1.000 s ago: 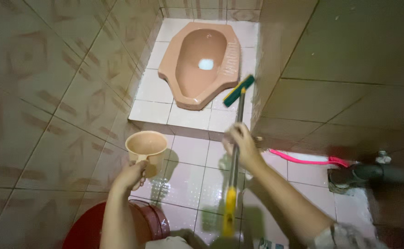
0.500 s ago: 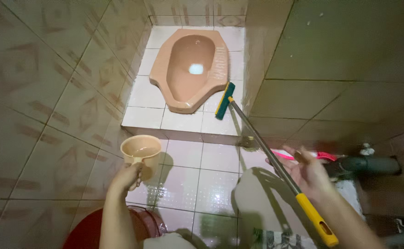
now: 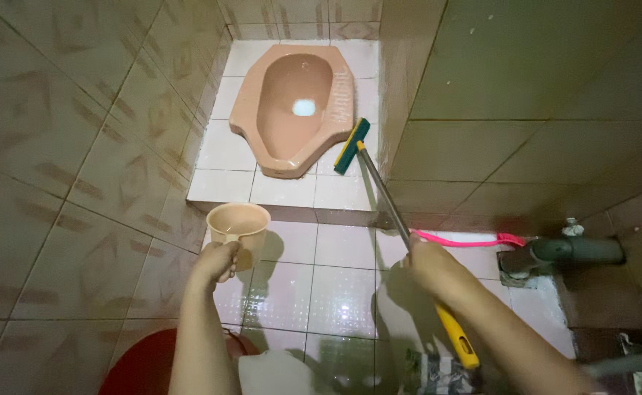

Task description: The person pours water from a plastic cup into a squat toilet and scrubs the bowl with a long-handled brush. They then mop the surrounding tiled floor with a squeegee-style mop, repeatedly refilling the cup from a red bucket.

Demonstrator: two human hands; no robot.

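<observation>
My left hand (image 3: 217, 262) grips the handle of a tan plastic dipper cup (image 3: 238, 226), held upright over the lower white floor tiles. My right hand (image 3: 431, 263) is closed around the metal shaft of a long scrubber (image 3: 379, 186) with a yellow grip at its near end. Its green and yellow brush head (image 3: 352, 145) rests on the raised tiled step, just right of the salmon squat toilet pan (image 3: 292, 106). A little water shows in the pan's hole.
Patterned tiled wall on the left, a dark tiled wall on the right. A pink brush (image 3: 475, 239) lies on the floor by a grey pipe (image 3: 566, 251). A red bucket (image 3: 149, 366) stands below my left arm. The step edge (image 3: 277, 208) crosses the floor.
The scrubber swung from upright to slanted, its head now lower beside the pan. My right hand slid down and rightward along the shaft. The cup stayed about where it was.
</observation>
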